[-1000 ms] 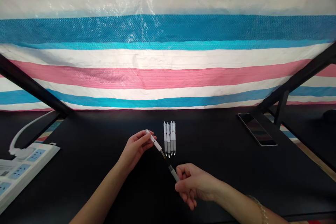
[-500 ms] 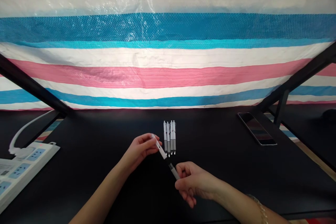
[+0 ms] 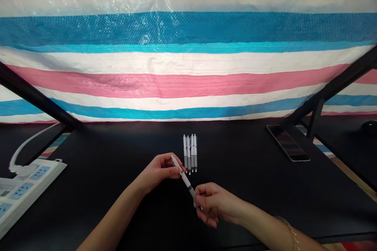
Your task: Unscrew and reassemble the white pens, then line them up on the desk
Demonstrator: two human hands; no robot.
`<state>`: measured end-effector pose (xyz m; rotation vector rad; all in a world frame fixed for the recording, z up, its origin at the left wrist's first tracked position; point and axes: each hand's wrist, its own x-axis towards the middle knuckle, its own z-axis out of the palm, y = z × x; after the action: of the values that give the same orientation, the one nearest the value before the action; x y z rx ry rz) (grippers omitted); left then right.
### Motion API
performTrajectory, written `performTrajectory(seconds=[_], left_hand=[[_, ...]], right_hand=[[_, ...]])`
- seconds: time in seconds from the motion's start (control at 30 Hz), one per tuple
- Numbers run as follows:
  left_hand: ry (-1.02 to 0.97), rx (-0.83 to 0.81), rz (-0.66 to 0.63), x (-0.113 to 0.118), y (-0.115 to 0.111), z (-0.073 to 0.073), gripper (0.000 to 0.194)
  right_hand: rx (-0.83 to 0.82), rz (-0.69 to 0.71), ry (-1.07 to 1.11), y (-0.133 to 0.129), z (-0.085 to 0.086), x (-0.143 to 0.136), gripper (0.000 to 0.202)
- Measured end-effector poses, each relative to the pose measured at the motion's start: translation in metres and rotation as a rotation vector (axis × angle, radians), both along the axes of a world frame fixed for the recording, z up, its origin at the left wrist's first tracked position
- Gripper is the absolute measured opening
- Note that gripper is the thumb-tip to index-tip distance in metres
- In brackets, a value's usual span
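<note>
My left hand (image 3: 160, 170) pinches the white upper barrel of a pen (image 3: 184, 178) above the black table (image 3: 250, 188). Around the pen's grey grip end, my right hand (image 3: 213, 204) is closed. The two pen halves meet in one slanted line between my hands. Just beyond them, several white pens with grey grips (image 3: 190, 153) lie side by side, tips toward me.
A dark smartphone (image 3: 288, 143) lies at the far right of the table. A white power strip (image 3: 20, 190) with a cable sits at the left edge. Black metal braces (image 3: 330, 90) slant on both sides before a striped tarp (image 3: 188, 66).
The pen's two halves were apart with the dark refill showing; my hands have moved together and the halves now meet.
</note>
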<state>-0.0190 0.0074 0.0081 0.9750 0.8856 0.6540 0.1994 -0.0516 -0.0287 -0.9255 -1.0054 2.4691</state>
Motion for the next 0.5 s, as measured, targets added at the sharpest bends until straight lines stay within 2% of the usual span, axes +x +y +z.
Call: performTrajectory(seconds=[0.13,0.27,0.5], left_hand=[[-0.038,-0.002,-0.015,-0.0015,0.001,-0.0036,0.018],[-0.046,0.006,-0.008,-0.0034,0.0018,-0.0006,0.017],[0.011,0.052,0.015,-0.006,0.0023,0.0061,0.015]], right_hand=[[-0.008,0.0,0.029,0.0004,0.003,-0.0006,0.038],[-0.03,-0.011,0.063,0.0021,0.0067,0.0,0.041],[-0.018,-0.024,-0.028,0.0016,0.0016,-0.0003,0.034]])
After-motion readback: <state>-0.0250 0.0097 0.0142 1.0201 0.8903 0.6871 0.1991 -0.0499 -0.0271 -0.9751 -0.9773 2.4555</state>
